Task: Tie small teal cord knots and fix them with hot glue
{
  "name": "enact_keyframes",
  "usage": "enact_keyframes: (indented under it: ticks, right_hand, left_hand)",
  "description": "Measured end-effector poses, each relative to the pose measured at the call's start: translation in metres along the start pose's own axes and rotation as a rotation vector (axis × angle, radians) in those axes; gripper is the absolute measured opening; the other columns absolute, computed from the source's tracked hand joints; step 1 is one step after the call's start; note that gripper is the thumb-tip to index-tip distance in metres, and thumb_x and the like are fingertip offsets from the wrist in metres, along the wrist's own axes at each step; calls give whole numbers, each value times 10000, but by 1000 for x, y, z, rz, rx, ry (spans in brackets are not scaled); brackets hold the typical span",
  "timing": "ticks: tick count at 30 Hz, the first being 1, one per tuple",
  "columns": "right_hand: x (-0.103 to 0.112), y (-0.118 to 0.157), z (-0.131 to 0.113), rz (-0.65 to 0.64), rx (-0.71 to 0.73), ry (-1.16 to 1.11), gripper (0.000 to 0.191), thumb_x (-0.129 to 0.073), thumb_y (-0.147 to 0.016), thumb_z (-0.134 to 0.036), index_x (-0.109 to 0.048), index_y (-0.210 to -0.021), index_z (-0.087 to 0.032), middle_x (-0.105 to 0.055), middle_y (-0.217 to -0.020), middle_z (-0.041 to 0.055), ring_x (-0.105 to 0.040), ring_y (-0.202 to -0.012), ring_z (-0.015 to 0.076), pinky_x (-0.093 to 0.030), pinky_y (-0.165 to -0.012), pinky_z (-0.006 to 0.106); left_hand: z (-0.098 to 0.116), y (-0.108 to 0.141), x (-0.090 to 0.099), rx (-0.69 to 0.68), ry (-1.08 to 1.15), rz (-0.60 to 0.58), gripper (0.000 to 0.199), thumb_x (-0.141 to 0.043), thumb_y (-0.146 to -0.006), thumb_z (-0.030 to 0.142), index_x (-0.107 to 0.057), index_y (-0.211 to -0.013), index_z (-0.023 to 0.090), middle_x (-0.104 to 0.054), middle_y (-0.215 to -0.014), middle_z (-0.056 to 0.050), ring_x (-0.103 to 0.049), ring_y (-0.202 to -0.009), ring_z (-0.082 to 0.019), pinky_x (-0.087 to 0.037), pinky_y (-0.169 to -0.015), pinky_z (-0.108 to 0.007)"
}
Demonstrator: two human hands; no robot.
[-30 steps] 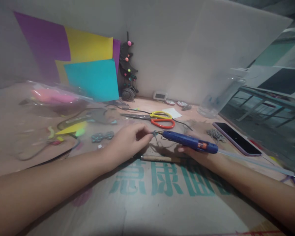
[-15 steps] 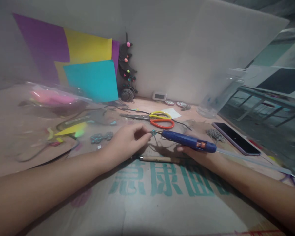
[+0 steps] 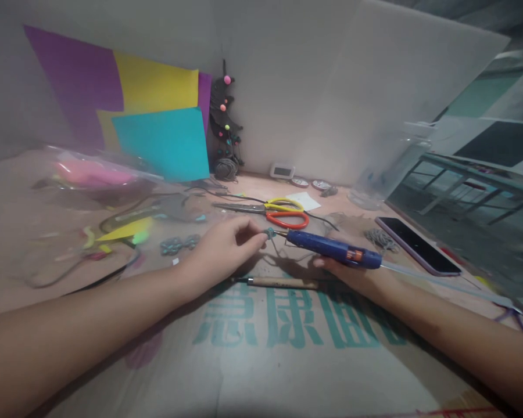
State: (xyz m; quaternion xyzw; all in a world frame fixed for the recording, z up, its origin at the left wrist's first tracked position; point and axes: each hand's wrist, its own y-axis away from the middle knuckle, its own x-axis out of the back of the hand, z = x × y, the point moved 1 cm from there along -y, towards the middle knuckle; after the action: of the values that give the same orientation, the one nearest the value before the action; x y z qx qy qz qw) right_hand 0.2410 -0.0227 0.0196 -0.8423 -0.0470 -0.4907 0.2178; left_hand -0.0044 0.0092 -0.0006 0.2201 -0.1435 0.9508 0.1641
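Observation:
Between the thumb and fingers of my left hand [image 3: 226, 249] is a small teal-grey cord piece [image 3: 270, 233], a thin cord tail hanging below it. My right hand [image 3: 351, 276] is closed around a blue hot glue gun [image 3: 320, 245], whose metal nozzle points left and meets or nearly meets the cord piece. A clear glue stick [image 3: 440, 283] runs out of the gun's back. Most of my right fingers are hidden beneath the gun. Several grey-teal cord shapes [image 3: 178, 244] lie left of my left hand. A wooden-handled tool [image 3: 283, 283] rests below both hands.
Scissors [image 3: 287, 219] with yellow and red handles lie just beyond my hands. A phone [image 3: 418, 247] and a grey cord bundle [image 3: 381, 239] sit to the right. Coloured sheets [image 3: 161, 142] lean at the back left, near a pink item in clear plastic [image 3: 91, 173].
The glue gun has shifted very slightly left, its nozzle still at the cord piece. Both hands otherwise stay almost in place.

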Motion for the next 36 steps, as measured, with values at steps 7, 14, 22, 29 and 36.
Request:
enact_keyframes:
  ticks: [7,14,22,29,36]
  right_hand:
    - [-2,4,-6,67,-39,-204,190,-672,-748,-412,-577,-758,-248,-629,-656,1,-596,-601,188,-467,-541,319]
    - [28,-8,-3,210,-84,-277,303,-495,-902,-485,-644,-946,-224,-684,-782,22,-641,-738,176,-497,-715,319]
    - [69,-40,22,340,-216,-292,361,-612,-807,-486,-703,-845,-139,-674,-695,61,-593,-627,155,-418,-515,253]
    - [73,-88,77,89,-292,-207,397,-711,-748,-430,-716,-1058,-183,-743,-917,94,-632,-743,174,-416,-495,221]
    - [47,-101,126,57,-344,-135,357,-793,-668,-392,-739,-910,-135,-732,-739,83,-603,-634,172,-459,-547,262]
  left_hand:
    - [-3,-3,2,14,22,28,230,-559,-859,402,-588,-785,186,-678,-719,-15,-560,-529,-124,-392,-466,-223]
    - [-4,-4,-4,47,121,-48,242,-537,-871,420,-565,-794,192,-650,-654,4,-490,-458,-104,-327,-408,-206]
    - [-5,-4,-5,43,93,-35,236,-551,-846,408,-572,-773,185,-624,-627,10,-490,-457,-102,-312,-398,-195]
    - [-6,-4,-6,80,132,-47,244,-556,-851,421,-558,-784,186,-580,-556,34,-455,-406,-91,-308,-386,-196]
    - [-9,-4,-5,68,118,-50,228,-546,-861,411,-567,-795,193,-594,-583,32,-460,-410,-96,-306,-385,-202]
